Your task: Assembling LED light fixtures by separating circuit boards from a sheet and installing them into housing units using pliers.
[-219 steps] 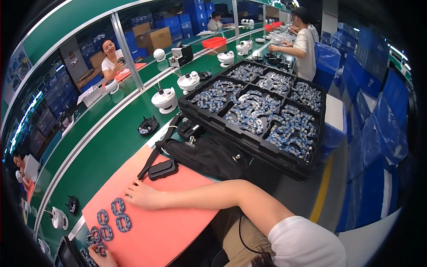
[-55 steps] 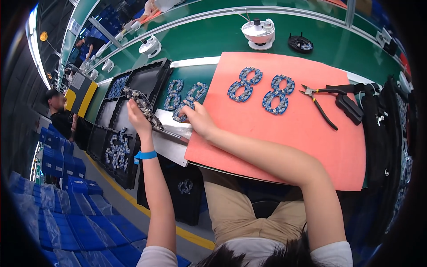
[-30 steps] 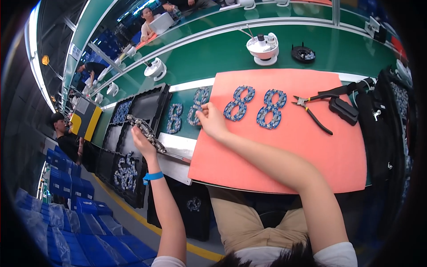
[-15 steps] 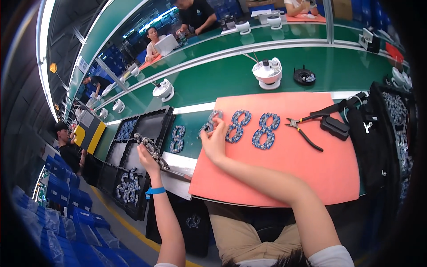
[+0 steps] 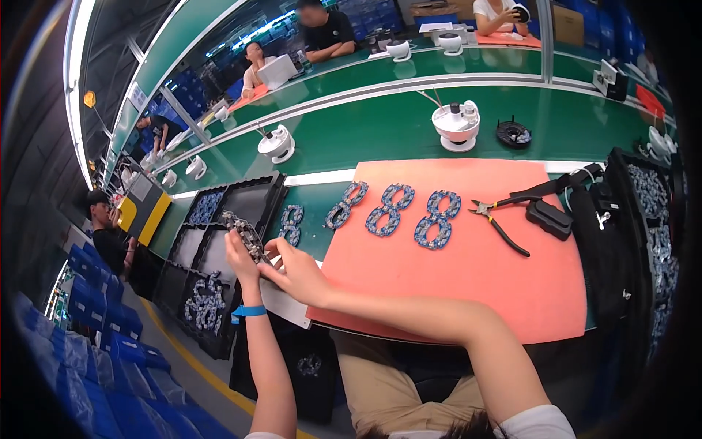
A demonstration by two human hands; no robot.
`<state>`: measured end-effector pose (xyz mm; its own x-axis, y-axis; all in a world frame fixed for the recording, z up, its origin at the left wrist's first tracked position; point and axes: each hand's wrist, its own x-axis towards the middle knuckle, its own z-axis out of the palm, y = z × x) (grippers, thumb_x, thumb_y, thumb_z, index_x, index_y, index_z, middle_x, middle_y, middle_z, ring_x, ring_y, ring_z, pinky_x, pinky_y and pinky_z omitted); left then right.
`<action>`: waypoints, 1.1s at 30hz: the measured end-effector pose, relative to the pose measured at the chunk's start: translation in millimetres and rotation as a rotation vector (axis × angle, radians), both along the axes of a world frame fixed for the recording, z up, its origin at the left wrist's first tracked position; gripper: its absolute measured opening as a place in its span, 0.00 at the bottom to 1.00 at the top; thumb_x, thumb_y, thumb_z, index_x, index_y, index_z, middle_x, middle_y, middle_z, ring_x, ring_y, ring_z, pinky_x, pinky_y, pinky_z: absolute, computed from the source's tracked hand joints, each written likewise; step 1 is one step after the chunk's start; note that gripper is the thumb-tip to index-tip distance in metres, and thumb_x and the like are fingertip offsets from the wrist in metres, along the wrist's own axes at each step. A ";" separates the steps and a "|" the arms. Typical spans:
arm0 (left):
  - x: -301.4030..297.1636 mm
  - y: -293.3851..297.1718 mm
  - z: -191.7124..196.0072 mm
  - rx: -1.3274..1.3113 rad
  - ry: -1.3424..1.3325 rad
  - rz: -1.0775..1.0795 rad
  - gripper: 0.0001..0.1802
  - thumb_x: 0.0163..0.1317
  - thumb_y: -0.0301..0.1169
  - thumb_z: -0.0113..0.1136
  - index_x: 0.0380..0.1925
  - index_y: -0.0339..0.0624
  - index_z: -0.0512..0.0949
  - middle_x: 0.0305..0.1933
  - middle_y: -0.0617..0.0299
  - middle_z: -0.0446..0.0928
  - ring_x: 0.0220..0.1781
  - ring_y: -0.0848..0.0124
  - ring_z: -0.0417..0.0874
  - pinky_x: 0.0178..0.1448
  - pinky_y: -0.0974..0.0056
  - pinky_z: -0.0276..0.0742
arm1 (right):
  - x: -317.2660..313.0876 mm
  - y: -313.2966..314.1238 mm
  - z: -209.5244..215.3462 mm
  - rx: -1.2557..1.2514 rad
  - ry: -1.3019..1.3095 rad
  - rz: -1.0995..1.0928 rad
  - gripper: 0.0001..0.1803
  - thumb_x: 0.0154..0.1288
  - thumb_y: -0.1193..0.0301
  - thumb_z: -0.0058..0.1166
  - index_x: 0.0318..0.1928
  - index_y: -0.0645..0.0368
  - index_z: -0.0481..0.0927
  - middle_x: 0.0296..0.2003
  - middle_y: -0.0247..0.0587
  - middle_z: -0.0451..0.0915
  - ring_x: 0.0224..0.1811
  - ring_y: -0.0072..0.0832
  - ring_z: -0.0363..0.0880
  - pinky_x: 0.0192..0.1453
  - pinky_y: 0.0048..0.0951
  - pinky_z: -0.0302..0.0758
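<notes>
- Held circuit boards [image 5: 245, 235]: a tilted clump, raised near the left edge of the pink mat, partly hidden by the fingers.
- Left hand [image 5: 243, 262]: its grip is closed around the clump; a blue wristband [image 5: 249, 311] circles the wrist.
- Right hand [image 5: 300, 276]: at the clump's lower end, fingers partly bent (whether its grip has hold of anything, I cannot tell).
- Figure-eight circuit boards: four stand in a slanting row to the right of the hands. The leftmost [image 5: 291, 224] lies on the green table [image 5: 313, 212], the next [image 5: 346, 205] overlaps the mat's left edge, and the third [image 5: 389, 210] and fourth [image 5: 437, 219] lie fully on the pink mat [image 5: 439, 293].
- Diagonal cutters [image 5: 484, 208]: on the mat right of the boards, handles spread; a small black case [image 5: 548, 218] lies just beside them.
- Black compartment tray [image 5: 245, 203]: left of the hands, with jumbled boards [image 5: 205, 304] in its near compartment.
- White round-bodied device [image 5: 455, 126]: upright beyond the mat, near a black round part [image 5: 514, 134].
</notes>
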<state>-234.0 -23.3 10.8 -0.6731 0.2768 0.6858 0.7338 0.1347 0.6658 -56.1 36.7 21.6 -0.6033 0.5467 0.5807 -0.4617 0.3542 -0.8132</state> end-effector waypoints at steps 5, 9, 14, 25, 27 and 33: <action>-2.3 -0.7 -1.8 -0.046 0.045 0.014 0.29 0.74 0.49 0.40 0.45 0.27 0.72 0.38 0.41 0.76 0.39 0.50 0.76 0.47 0.54 0.70 | -11.6 8.8 -7.4 -0.122 -0.076 0.061 0.14 0.62 0.71 0.55 0.44 0.65 0.72 0.33 0.45 0.82 0.29 0.32 0.84 0.34 0.30 0.78; -12.9 -2.0 -9.5 -0.082 0.069 -0.009 0.24 0.74 0.43 0.40 0.47 0.28 0.71 0.40 0.42 0.76 0.41 0.50 0.76 0.47 0.56 0.70 | -19.0 9.5 -24.0 -0.048 -0.027 0.050 0.13 0.63 0.69 0.56 0.42 0.66 0.75 0.32 0.45 0.80 0.29 0.28 0.81 0.35 0.28 0.76; -57.8 -13.9 -29.3 -0.145 -0.054 -0.094 0.25 0.75 0.42 0.39 0.53 0.28 0.71 0.49 0.44 0.77 0.50 0.54 0.77 0.55 0.60 0.69 | -21.8 9.8 -17.3 -0.038 -0.013 0.071 0.14 0.63 0.66 0.59 0.36 0.67 0.77 0.30 0.46 0.80 0.29 0.30 0.80 0.34 0.30 0.75; -10.9 3.2 -3.7 -0.277 0.015 -0.009 0.19 0.73 0.40 0.42 0.31 0.34 0.68 0.27 0.49 0.70 0.30 0.59 0.70 0.38 0.57 0.65 | -24.5 26.6 -35.1 -0.369 -0.256 0.139 0.10 0.67 0.70 0.53 0.35 0.68 0.74 0.24 0.45 0.82 0.22 0.26 0.82 0.28 0.28 0.76; -12.6 -1.7 -3.7 -0.254 0.014 -0.016 0.19 0.73 0.40 0.42 0.31 0.34 0.69 0.27 0.50 0.70 0.30 0.58 0.70 0.38 0.57 0.66 | -24.4 25.8 -33.6 -0.361 -0.205 0.150 0.09 0.67 0.72 0.52 0.35 0.68 0.74 0.23 0.43 0.81 0.22 0.23 0.82 0.27 0.26 0.76; -10.2 1.0 -3.1 -0.262 0.010 -0.043 0.19 0.73 0.40 0.43 0.32 0.33 0.69 0.27 0.52 0.69 0.30 0.62 0.68 0.39 0.60 0.66 | -24.9 32.8 -35.8 -0.328 -0.133 0.073 0.11 0.65 0.70 0.54 0.33 0.67 0.75 0.21 0.40 0.80 0.21 0.22 0.81 0.26 0.25 0.75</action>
